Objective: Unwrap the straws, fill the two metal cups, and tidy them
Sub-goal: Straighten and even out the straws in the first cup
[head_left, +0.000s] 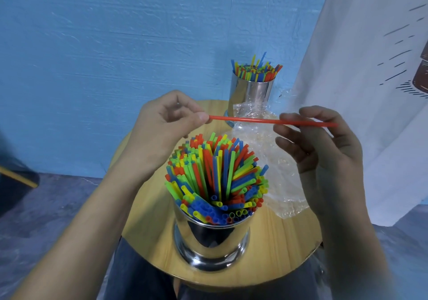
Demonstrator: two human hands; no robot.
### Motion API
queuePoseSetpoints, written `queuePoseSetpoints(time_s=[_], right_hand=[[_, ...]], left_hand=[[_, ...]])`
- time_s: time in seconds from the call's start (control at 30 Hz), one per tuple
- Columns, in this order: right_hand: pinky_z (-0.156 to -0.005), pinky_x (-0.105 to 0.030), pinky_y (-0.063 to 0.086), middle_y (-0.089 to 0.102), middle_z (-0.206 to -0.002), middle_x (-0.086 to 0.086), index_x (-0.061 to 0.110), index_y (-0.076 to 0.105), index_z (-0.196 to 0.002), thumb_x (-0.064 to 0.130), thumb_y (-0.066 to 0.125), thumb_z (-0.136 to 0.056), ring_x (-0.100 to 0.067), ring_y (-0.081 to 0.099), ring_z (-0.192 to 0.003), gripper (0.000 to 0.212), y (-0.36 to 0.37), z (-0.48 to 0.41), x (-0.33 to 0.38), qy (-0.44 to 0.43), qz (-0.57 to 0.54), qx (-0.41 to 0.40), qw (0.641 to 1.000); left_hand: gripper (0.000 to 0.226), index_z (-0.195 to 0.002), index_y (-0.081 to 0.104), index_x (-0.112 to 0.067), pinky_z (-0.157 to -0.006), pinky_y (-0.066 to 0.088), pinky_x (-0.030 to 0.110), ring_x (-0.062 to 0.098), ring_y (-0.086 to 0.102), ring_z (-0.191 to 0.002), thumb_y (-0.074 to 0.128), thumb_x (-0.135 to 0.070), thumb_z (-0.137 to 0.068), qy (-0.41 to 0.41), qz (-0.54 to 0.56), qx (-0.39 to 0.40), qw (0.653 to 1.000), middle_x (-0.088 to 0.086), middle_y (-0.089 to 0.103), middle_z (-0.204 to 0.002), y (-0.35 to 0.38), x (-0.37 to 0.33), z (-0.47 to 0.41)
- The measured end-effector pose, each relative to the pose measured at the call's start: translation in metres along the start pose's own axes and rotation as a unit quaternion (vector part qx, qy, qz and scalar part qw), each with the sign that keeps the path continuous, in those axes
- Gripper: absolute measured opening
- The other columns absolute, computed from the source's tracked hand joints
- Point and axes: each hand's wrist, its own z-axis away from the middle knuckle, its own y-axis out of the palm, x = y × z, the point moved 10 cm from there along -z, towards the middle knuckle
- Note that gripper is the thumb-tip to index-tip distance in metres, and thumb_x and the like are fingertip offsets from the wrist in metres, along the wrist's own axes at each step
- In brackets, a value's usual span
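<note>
Between the pinching fingertips of left hand [166,123] and right hand [324,146], a red straw [250,120] lies level; better tip it upright, then ease it into the cup [208,237] below.

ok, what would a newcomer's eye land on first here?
The shiny metal cup at the near edge of the round wooden table, crammed with multicoloured plastic straws, grabs the eye first. Just above it, the left hand and right hand pinch a single long red straw level between them. A second metal cup of straws stands at the far edge, crumpled clear plastic wrap lying on the table's right side.
</note>
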Motion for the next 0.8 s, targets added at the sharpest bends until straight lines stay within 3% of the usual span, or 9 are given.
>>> queuePoseSetpoints(time_s=[0.1,0.2,0.27,0.37,0.43,0.53,0.63,0.73,0.8], right_hand=[[-0.075,-0.027,0.061,0.077,-0.102,-0.013,0.013,0.069,-0.102,0.001,0.050,-0.101,-0.029,0.077,-0.095,0.023,0.001,0.002,-0.002,-0.003,-0.011,0.003,1.000],[-0.075,-0.027,0.061,0.077,-0.102,-0.011,0.016,0.071,-0.101,0.017,0.057,-0.094,-0.028,0.076,-0.097,0.015,0.003,0.002,-0.002,-0.010,-0.019,0.004,1.000],[-0.075,-0.029,0.060,0.077,-0.101,-0.010,0.016,0.068,-0.100,0.021,0.056,-0.095,-0.027,0.076,-0.095,0.014,0.000,0.000,0.000,-0.024,-0.019,-0.004,1.000],[-0.072,-0.029,0.059,0.076,-0.090,-0.004,0.016,0.061,-0.099,0.021,0.050,-0.105,-0.022,0.075,-0.084,0.014,-0.014,-0.006,0.011,-0.058,-0.034,-0.045,0.997],[-0.069,-0.028,0.058,0.072,-0.082,0.000,0.015,0.058,-0.098,0.021,0.046,-0.109,-0.020,0.071,-0.076,0.018,-0.024,-0.008,0.018,-0.066,-0.030,-0.074,0.995],[-0.064,-0.027,0.057,0.067,-0.079,-0.001,0.014,0.057,-0.100,0.020,0.044,-0.110,-0.020,0.070,-0.073,0.017,-0.024,-0.008,0.025,-0.067,0.029,-0.065,0.995],[-0.062,-0.028,0.058,0.067,-0.081,-0.004,0.012,0.059,-0.105,0.012,0.045,-0.109,-0.024,0.073,-0.075,0.015,-0.006,-0.003,0.023,-0.079,0.122,-0.009,0.989],[-0.064,-0.030,0.059,0.071,-0.083,-0.005,0.016,0.063,-0.112,0.007,0.051,-0.105,-0.026,0.075,-0.077,0.016,0.010,0.002,0.017,-0.086,0.181,0.033,0.979],[-0.067,-0.029,0.060,0.075,-0.086,-0.005,0.017,0.061,-0.120,0.007,0.056,-0.103,-0.024,0.075,-0.078,0.020,0.016,0.005,0.012,-0.078,0.195,0.044,0.977]], left_hand=[[0.011,-0.084,0.066,-0.019,-0.071,0.048,0.031,0.008,0.066,-0.076,0.075,-0.019,-0.091,-0.007,-0.007,-0.002,1.000,-0.003,0.078,-0.082,-0.001,0.002,-0.002],[0.011,-0.082,0.068,-0.021,-0.073,0.046,0.027,0.015,0.072,-0.084,0.077,-0.024,-0.088,-0.015,-0.018,0.015,1.000,-0.001,0.077,-0.080,-0.002,0.005,-0.004],[0.013,-0.084,0.070,-0.023,-0.079,0.049,0.030,0.013,0.072,-0.085,0.080,-0.032,-0.085,-0.019,-0.036,0.053,0.998,0.000,0.075,-0.079,0.004,0.005,-0.006],[0.013,-0.096,0.075,-0.032,-0.094,0.051,0.035,0.006,0.069,-0.099,0.074,-0.041,-0.087,-0.020,-0.076,0.128,0.989,-0.008,0.076,-0.100,0.017,0.002,-0.009],[0.014,-0.106,0.076,-0.034,-0.097,0.049,0.026,0.000,0.066,-0.110,0.070,-0.038,-0.094,-0.028,-0.097,0.188,0.977,-0.016,0.074,-0.113,0.030,-0.001,-0.011],[0.017,-0.112,0.076,-0.033,-0.098,0.047,0.015,-0.007,0.065,-0.112,0.066,-0.031,-0.099,-0.046,-0.122,0.249,0.960,-0.023,0.074,-0.114,0.047,-0.003,-0.014],[0.018,-0.112,0.077,-0.038,-0.099,0.048,0.026,-0.004,0.067,-0.106,0.069,-0.039,-0.095,-0.053,-0.190,0.305,0.932,-0.020,0.076,-0.109,0.064,0.003,-0.014],[0.015,-0.106,0.080,-0.030,-0.092,0.055,0.031,0.013,0.072,-0.097,0.069,-0.027,-0.096,-0.053,-0.194,0.328,0.923,0.001,0.078,-0.098,0.075,0.002,-0.014],[0.014,-0.102,0.081,-0.029,-0.097,0.055,0.038,0.016,0.072,-0.095,0.069,-0.027,-0.095,-0.050,-0.194,0.329,0.923,0.001,0.078,-0.095,0.077,0.000,-0.014]])
